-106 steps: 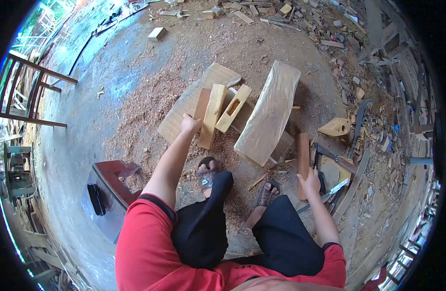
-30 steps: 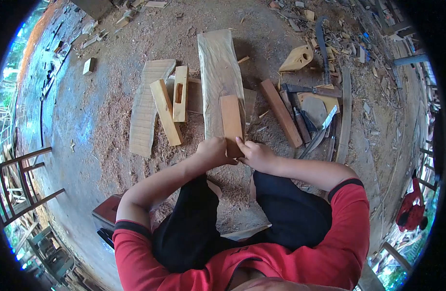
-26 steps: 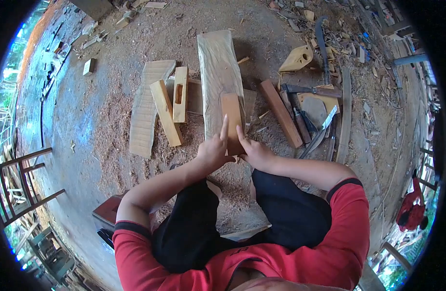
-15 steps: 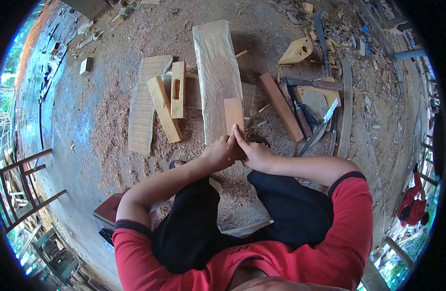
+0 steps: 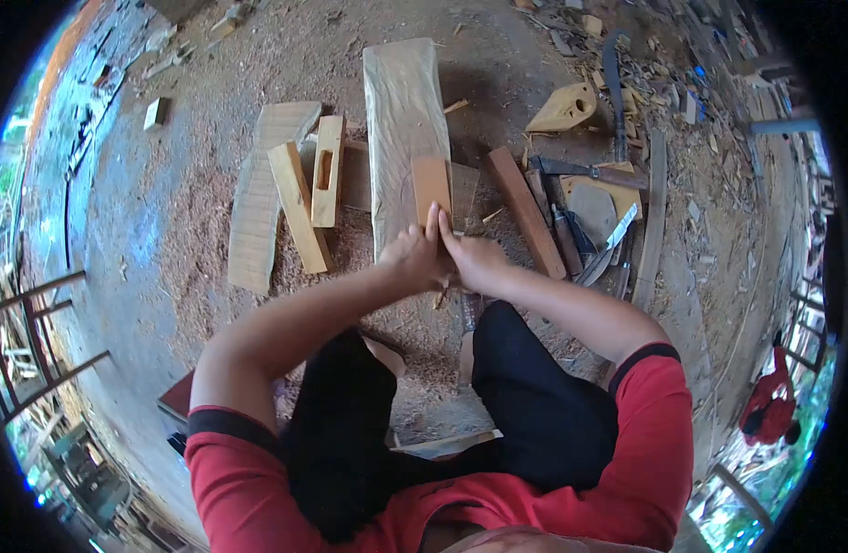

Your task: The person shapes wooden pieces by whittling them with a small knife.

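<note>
Both hands meet around a short reddish-brown wooden block (image 5: 431, 184) that lies over the lower right part of a long pale plank (image 5: 406, 111). My left hand (image 5: 413, 257) wraps its near left side, and my right hand (image 5: 477, 261) grips it from the right. The two index fingers point forward along its top, side by side. My palms hide the near end of the block. Left of the plank lie a slotted wooden block (image 5: 327, 175) and a yellowish bar (image 5: 300, 207).
A wide board (image 5: 258, 212) lies at the left. To the right are a reddish beam (image 5: 525, 212), a knife (image 5: 620, 226), a dark-bladed tool (image 5: 594, 172) and a carved wooden piece (image 5: 562, 108). A person in red (image 5: 770, 405) is at the far right.
Both hands and the wooden block have moved forward and a little left along the plank, still held together. The whole view has shifted slightly.
</note>
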A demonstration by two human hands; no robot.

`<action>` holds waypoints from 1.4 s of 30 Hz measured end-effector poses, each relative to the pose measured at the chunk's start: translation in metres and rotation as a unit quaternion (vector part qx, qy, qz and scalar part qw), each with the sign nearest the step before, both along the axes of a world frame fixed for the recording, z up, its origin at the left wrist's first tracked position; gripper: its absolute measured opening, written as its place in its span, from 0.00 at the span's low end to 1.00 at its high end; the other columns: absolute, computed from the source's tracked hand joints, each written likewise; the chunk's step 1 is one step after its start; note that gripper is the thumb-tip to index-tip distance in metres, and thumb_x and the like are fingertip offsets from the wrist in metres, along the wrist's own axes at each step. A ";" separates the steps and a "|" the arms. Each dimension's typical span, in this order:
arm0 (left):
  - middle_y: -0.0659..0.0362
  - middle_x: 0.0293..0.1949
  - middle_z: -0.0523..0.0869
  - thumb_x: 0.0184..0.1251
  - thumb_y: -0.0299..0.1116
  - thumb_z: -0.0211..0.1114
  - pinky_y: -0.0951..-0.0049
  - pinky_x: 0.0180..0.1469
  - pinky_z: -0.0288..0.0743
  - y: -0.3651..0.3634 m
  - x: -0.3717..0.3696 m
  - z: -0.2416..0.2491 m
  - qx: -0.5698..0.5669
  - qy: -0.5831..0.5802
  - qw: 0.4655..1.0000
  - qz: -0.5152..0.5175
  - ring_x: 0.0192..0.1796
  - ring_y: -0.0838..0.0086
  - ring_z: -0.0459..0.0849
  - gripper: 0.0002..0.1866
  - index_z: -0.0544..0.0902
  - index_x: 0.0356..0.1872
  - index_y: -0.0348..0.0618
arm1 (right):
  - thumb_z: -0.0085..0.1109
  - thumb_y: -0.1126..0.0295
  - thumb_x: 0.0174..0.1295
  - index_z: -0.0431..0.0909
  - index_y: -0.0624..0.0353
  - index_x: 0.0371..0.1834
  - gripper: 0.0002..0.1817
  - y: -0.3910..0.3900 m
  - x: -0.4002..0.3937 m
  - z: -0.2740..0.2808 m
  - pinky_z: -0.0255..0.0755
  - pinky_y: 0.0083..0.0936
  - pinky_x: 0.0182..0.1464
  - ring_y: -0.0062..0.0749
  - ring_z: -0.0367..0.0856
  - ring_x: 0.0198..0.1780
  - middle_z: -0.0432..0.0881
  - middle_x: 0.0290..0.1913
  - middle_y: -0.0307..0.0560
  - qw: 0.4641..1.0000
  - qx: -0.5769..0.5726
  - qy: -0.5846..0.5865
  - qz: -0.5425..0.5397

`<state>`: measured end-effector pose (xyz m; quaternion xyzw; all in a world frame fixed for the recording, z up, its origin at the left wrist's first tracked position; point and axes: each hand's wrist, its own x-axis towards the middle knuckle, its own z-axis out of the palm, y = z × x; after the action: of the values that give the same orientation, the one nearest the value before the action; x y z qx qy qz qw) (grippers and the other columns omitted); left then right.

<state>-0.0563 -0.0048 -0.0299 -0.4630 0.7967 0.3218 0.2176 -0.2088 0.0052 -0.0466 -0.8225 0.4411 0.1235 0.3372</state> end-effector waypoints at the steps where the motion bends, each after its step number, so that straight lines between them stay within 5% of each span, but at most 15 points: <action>1: 0.36 0.52 0.70 0.47 0.50 0.69 0.65 0.50 0.73 -0.017 -0.001 0.012 0.016 -0.010 1.000 0.004 0.50 0.54 0.76 0.59 0.36 0.65 0.27 | 0.50 0.73 0.52 0.25 0.66 0.67 0.47 -0.014 0.003 0.002 0.72 0.41 0.29 0.50 0.79 0.30 0.78 0.31 0.62 1.000 -0.002 0.025 0.000; 6: 0.29 0.58 0.62 0.51 0.57 0.62 0.68 0.47 0.76 -0.084 0.003 -0.011 -0.120 -0.034 0.984 -0.128 0.52 0.51 0.76 0.52 0.47 0.66 0.30 | 0.50 0.70 0.57 0.31 0.64 0.68 0.43 -0.083 0.013 0.000 0.73 0.40 0.33 0.48 0.79 0.36 0.77 0.37 0.62 0.998 -0.044 0.037 -0.017; 9: 0.39 0.60 0.66 0.57 0.53 0.54 0.55 0.62 0.59 -0.149 -0.008 -0.029 -0.061 -0.069 0.962 -0.255 0.60 0.49 0.68 0.30 0.69 0.58 0.49 | 0.50 0.68 0.58 0.38 0.67 0.66 0.39 -0.149 0.010 -0.025 0.74 0.36 0.37 0.49 0.78 0.39 0.78 0.37 0.61 0.999 -0.034 -0.002 0.012; 11: 0.46 0.61 0.67 0.57 0.52 0.54 0.46 0.65 0.40 -0.186 -0.006 -0.050 -0.059 -0.062 0.956 -0.282 0.64 0.48 0.61 0.27 0.73 0.55 0.52 | 0.60 0.69 0.50 0.55 0.69 0.57 0.33 -0.182 0.019 -0.016 0.74 0.32 0.37 0.48 0.78 0.37 0.79 0.35 0.60 1.000 -0.023 0.013 -0.017; 15: 0.48 0.61 0.68 0.49 0.53 0.59 0.40 0.66 0.26 -0.248 -0.001 -0.080 -0.008 -0.002 0.978 -0.209 0.68 0.44 0.48 0.29 0.75 0.53 0.54 | 0.61 0.74 0.47 0.49 0.70 0.61 0.39 -0.261 0.029 -0.094 0.71 0.31 0.28 0.40 0.78 0.30 0.79 0.30 0.57 0.978 0.181 -0.053 -0.093; 16: 0.48 0.61 0.68 0.46 0.53 0.60 0.39 0.65 0.24 -0.257 -0.001 -0.075 -0.005 0.011 0.979 -0.202 0.69 0.43 0.44 0.30 0.75 0.53 0.54 | 0.38 0.55 0.54 0.57 0.63 0.40 0.21 -0.270 0.031 -0.088 0.62 0.27 0.23 0.36 0.72 0.23 0.75 0.24 0.52 0.973 0.161 -0.049 -0.161; 18: 0.47 0.61 0.67 0.44 0.53 0.62 0.38 0.65 0.25 -0.279 0.006 -0.068 -0.124 0.020 0.959 -0.253 0.69 0.43 0.42 0.31 0.74 0.53 0.58 | 0.14 0.36 0.61 0.65 0.56 0.19 0.37 -0.298 0.036 -0.080 0.53 0.22 0.18 0.32 0.66 0.16 0.71 0.17 0.47 0.966 0.121 -0.049 -0.224; 22: 0.50 0.62 0.67 0.41 0.55 0.63 0.36 0.64 0.26 -0.282 0.005 -0.065 -0.106 -0.034 0.963 -0.245 0.69 0.45 0.44 0.33 0.73 0.55 0.60 | 0.51 0.55 0.58 0.63 0.64 0.45 0.23 -0.300 0.040 -0.060 0.61 0.26 0.18 0.33 0.71 0.18 0.73 0.19 0.48 0.968 0.130 -0.038 -0.210; 24: 0.56 0.61 0.68 0.42 0.56 0.62 0.34 0.63 0.27 -0.266 0.007 -0.055 -0.125 0.027 0.964 -0.232 0.69 0.48 0.47 0.33 0.73 0.54 0.62 | 0.62 0.65 0.52 0.57 0.68 0.57 0.33 -0.276 0.043 -0.034 0.64 0.27 0.19 0.34 0.73 0.19 0.75 0.21 0.50 0.989 0.043 0.012 -0.139; 26: 0.58 0.57 0.73 0.44 0.54 0.60 0.30 0.61 0.31 -0.245 0.010 -0.052 -0.114 0.059 0.961 -0.245 0.66 0.50 0.55 0.29 0.74 0.53 0.63 | 0.70 0.80 0.36 0.31 0.65 0.67 0.60 -0.252 0.042 -0.016 0.71 0.31 0.22 0.35 0.77 0.22 0.78 0.27 0.53 0.984 0.100 -0.022 -0.143; 32: 0.60 0.55 0.76 0.55 0.51 0.53 0.22 0.55 0.31 -0.135 0.009 -0.060 -0.275 -0.088 0.893 -0.344 0.66 0.46 0.57 0.23 0.78 0.50 0.58 | 0.75 0.73 0.32 0.20 0.65 0.66 0.70 -0.145 0.046 0.018 0.78 0.33 0.31 0.42 0.81 0.32 0.77 0.42 0.61 0.988 0.101 0.014 -0.113; 34: 0.63 0.55 0.77 0.53 0.50 0.55 0.24 0.57 0.29 -0.101 0.012 -0.075 -0.238 0.035 0.924 -0.296 0.63 0.44 0.61 0.23 0.79 0.50 0.55 | 0.35 0.46 0.54 0.55 0.65 0.60 0.37 -0.104 0.045 0.025 0.73 0.38 0.44 0.47 0.78 0.45 0.75 0.49 0.61 0.970 0.150 0.014 -0.193; 35: 0.58 0.52 0.77 0.51 0.47 0.59 0.31 0.54 0.38 -0.084 0.012 -0.080 -0.205 0.045 0.945 -0.250 0.59 0.45 0.65 0.27 0.68 0.53 0.51 | 0.05 0.36 0.60 0.73 0.64 0.52 0.49 -0.082 0.048 0.032 0.69 0.41 0.52 0.49 0.75 0.52 0.73 0.53 0.61 0.926 0.210 -0.006 -0.312; 39: 0.38 0.40 0.80 0.40 0.38 0.73 0.60 0.45 0.74 -0.013 0.011 -0.160 -0.078 0.081 0.988 0.103 0.42 0.50 0.81 0.65 0.24 0.64 0.37 | 0.21 0.51 0.67 0.54 0.59 0.64 0.29 -0.010 0.043 -0.014 0.68 0.40 0.52 0.51 0.74 0.52 0.74 0.48 0.65 0.967 0.039 0.019 -0.249; 42: 0.41 0.40 0.81 0.42 0.34 0.72 0.61 0.45 0.75 0.025 0.011 -0.143 -0.117 0.054 0.979 0.156 0.43 0.53 0.81 0.63 0.26 0.65 0.35 | 0.23 0.59 0.67 0.40 0.59 0.68 0.28 0.031 0.049 -0.005 0.66 0.42 0.55 0.52 0.75 0.51 0.70 0.52 0.70 0.969 -0.021 -0.011 -0.245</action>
<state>-0.0454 0.0203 -0.1724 -0.5855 0.7576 0.2809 0.0657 -0.1600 0.0366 -0.0519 -0.6974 0.6280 0.0183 0.3449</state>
